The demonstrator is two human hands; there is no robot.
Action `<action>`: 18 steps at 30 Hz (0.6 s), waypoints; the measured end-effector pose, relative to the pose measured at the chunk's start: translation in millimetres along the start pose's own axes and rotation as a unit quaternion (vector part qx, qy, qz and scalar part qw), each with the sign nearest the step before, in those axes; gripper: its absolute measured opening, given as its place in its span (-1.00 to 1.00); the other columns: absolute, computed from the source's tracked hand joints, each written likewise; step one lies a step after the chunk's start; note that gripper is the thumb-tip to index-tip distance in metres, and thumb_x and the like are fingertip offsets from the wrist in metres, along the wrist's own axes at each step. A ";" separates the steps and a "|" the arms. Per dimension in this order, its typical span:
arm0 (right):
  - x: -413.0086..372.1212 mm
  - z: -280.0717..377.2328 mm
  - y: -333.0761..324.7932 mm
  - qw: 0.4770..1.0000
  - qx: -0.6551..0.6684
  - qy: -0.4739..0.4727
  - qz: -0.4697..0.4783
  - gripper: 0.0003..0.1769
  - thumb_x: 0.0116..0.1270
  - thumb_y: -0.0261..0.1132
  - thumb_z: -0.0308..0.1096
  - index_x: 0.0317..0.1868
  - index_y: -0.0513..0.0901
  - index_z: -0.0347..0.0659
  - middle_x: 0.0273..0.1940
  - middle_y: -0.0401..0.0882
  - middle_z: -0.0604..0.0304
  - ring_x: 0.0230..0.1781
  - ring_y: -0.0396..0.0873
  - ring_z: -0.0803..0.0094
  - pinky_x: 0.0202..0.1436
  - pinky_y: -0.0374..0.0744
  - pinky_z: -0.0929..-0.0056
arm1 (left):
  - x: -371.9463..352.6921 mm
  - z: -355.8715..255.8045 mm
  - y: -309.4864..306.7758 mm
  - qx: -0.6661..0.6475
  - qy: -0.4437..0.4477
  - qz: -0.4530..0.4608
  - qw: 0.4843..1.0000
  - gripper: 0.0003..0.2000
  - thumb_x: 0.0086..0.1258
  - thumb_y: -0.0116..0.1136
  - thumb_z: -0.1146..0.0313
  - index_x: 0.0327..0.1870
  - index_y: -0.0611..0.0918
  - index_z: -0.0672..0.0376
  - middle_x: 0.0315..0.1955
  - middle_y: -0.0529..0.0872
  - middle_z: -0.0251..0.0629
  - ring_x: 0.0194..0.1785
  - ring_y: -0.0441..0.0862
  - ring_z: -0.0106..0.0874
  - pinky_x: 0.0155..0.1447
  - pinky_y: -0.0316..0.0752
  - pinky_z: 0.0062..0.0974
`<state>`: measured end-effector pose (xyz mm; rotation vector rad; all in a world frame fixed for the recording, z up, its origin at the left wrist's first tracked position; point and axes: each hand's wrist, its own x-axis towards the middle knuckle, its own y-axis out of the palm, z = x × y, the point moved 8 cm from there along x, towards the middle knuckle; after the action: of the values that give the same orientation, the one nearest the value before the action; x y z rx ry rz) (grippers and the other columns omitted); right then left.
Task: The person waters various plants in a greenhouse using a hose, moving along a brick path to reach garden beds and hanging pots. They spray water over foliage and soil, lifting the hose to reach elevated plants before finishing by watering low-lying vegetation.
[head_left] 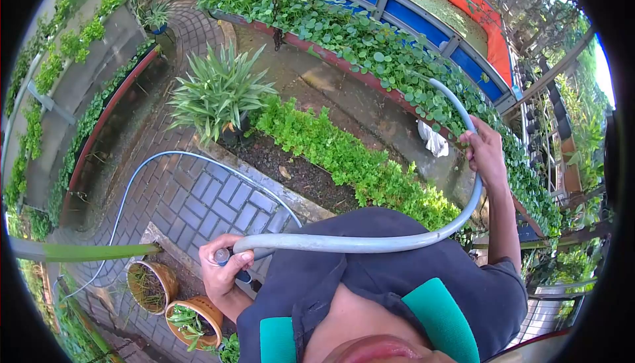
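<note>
A thick grey hose curves across the front of my dark shirt. My left hand is closed around one end of it. In the same hand is a small tool with a dark blue handle; its kind is hard to make out, as the fingers hide part of it. My right hand grips the hose near its other end. That free end points over a bed of round-leaved plants.
A thin light-blue hose loops over the brick paving. Two clay pots stand at lower left. A spiky potted plant and a row of bright green plants lie ahead. Behind stands a blue-panelled tank with an orange liner.
</note>
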<state>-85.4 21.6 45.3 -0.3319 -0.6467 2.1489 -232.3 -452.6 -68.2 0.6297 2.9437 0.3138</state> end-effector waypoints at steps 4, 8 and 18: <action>20.7 94.4 -17.9 0.940 -0.241 -0.242 -0.011 -0.57 0.29 0.13 -0.41 0.16 0.52 -0.37 -0.38 0.61 0.03 -0.40 0.56 0.30 -0.21 0.50 0.32 | 7.3 -5.0 31.1 0.019 -0.034 0.081 0.996 -0.76 0.05 0.41 0.48 -0.30 0.67 0.43 -0.57 0.66 -0.24 -0.55 0.54 -0.57 -0.47 0.38 -0.66; 17.1 188.9 -33.5 0.859 -0.326 -0.394 -0.023 -0.59 0.31 0.17 -0.38 0.15 0.54 -0.35 -0.11 0.64 -0.20 -0.08 0.65 0.10 0.07 0.51 0.22 | 18.8 -15.2 62.0 0.050 -0.025 0.164 0.985 -0.77 0.08 0.43 0.51 -0.25 0.70 0.38 -0.52 0.68 -0.32 -0.47 0.56 -0.62 -0.42 0.40 -0.67; -24.0 409.1 -111.1 0.733 -0.358 -0.533 -0.223 -0.61 0.28 0.16 -0.41 0.11 0.64 -0.21 -0.19 0.70 -0.05 -0.28 0.65 0.29 -0.14 0.62 0.29 | 47.3 -93.7 117.0 0.068 0.054 0.179 0.980 -0.79 0.18 0.40 0.45 -0.23 0.69 0.36 -0.51 0.67 -0.35 -0.45 0.55 -0.63 -0.37 0.43 -0.65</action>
<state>-180.3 -76.5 447.3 0.7024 -1.9785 1.3518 -243.8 -345.1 45.9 1.2037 2.9579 0.1813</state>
